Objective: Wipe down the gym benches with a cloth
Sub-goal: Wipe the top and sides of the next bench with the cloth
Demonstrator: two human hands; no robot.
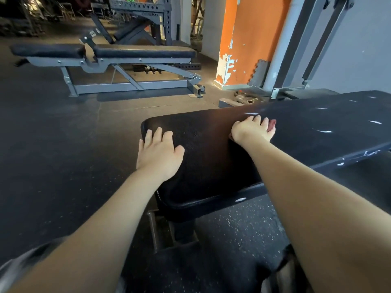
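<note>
Right hand point(252, 131): laid palm-down on the cloth point(273, 123), fingers spread and fairly straight. It presses the cloth flat and does not clutch it. Only reddish edges of the cloth show, one past the fingertips and one by the wrist; the rest is hidden under the palm. The cloth lies on the padded top of the counter point(211, 166), toward its far long edge, some way in from the rounded near end.

Left hand point(158, 154): flat on the bare pad near that rounded end, fingers extended and holding nothing. It appears to serve as a brace.

Assessment of the step: a wiping pass along the pad is in hand.
- The pad under and between the hands looks darker than the stretch to the right, so that stretch is probably not yet wiped.
- Pressure should stay even through the whole palm so that the cloth travels with the hand and does not bunch.
- Strokes should overlap and run the full width, including the rolled side edges.
- White scuffs point(323, 131) on the right portion may be tears in the cover, not dirt. Go lightly there, as a dragged cloth could catch on them.
- The bracing hand should be moved so that the patch beneath it is not missed.

Surroundings: an adjustable bench point(143, 50) stands well apart across the rubber floor point(53, 134) and is judged to be outstanding work.
</note>
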